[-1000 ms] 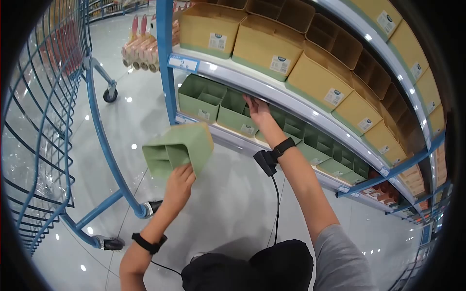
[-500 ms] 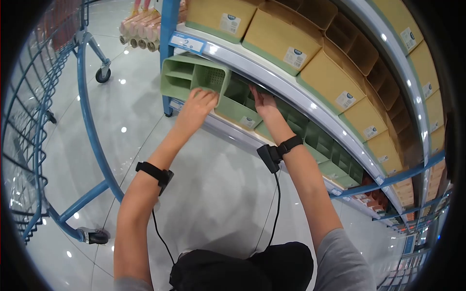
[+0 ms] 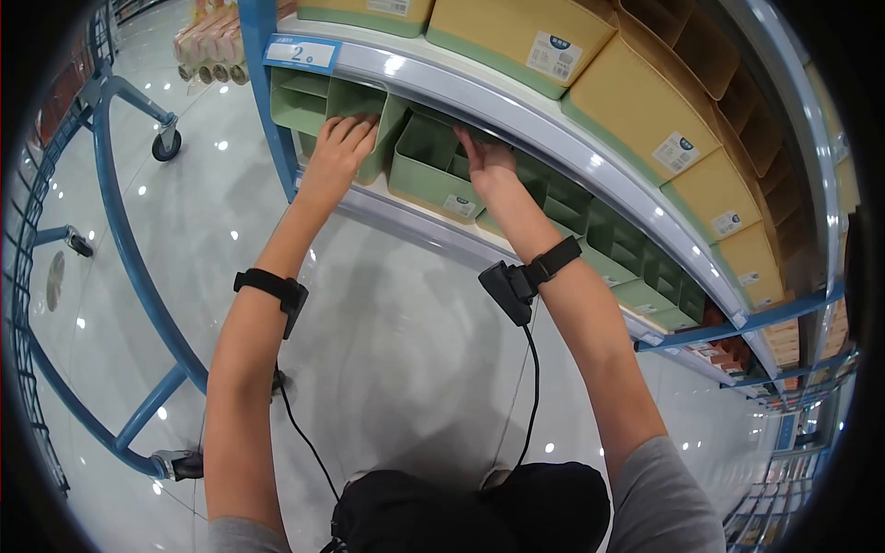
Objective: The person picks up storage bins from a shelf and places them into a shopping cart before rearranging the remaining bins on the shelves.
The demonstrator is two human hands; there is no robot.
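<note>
A pale green divided storage box (image 3: 391, 127) is at the left end of the low shelf, tilted so that its compartments face me. My left hand (image 3: 347, 143) is closed over its lower edge, fingertips bent into a compartment. Right of it, another green storage box (image 3: 422, 177) with a white label stands on the shelf. My right hand (image 3: 490, 158) reaches in under the shelf above, over the row of green boxes. Its thumb is apart from the fingers, whose tips are partly hidden, and I see nothing held in it.
Yellow boxes (image 3: 590, 106) line the shelf above, behind a metal edge with a blue price tag (image 3: 302, 53). A blue shelf post (image 3: 261, 92) is at the left end. A blue wheeled cart (image 3: 138, 249) stands on the tiled floor (image 3: 406, 341) to my left.
The tilted green box and my left hand have gone farther in under the upper shelf. My right hand has reached deeper over the row. The view has shifted closer to the shelf.
</note>
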